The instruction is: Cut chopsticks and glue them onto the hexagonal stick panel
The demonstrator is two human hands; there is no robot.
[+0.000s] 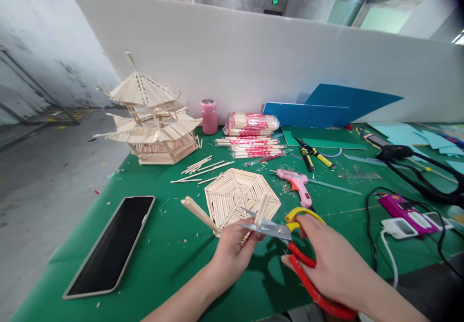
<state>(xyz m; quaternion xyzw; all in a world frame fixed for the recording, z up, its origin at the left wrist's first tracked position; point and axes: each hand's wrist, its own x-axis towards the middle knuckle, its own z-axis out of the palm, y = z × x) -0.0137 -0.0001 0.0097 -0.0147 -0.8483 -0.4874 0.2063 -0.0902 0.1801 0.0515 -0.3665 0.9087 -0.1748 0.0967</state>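
The left hand pinches the sticks upright, likely so the spread scissors gripped in the right hand can reach them

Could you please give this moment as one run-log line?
left hand: holding wooden sticks | right hand: holding scissors, open around the sticks | nearby: stick panel, pink glue gun

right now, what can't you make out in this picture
- Head view: near part of the panel, hidden by the left hand.
- Head view: parts of the scissors' handles, covered by the right hand.
- Head view: red print on the packs, too small.
- Head view: black frame, cut off by right edge.
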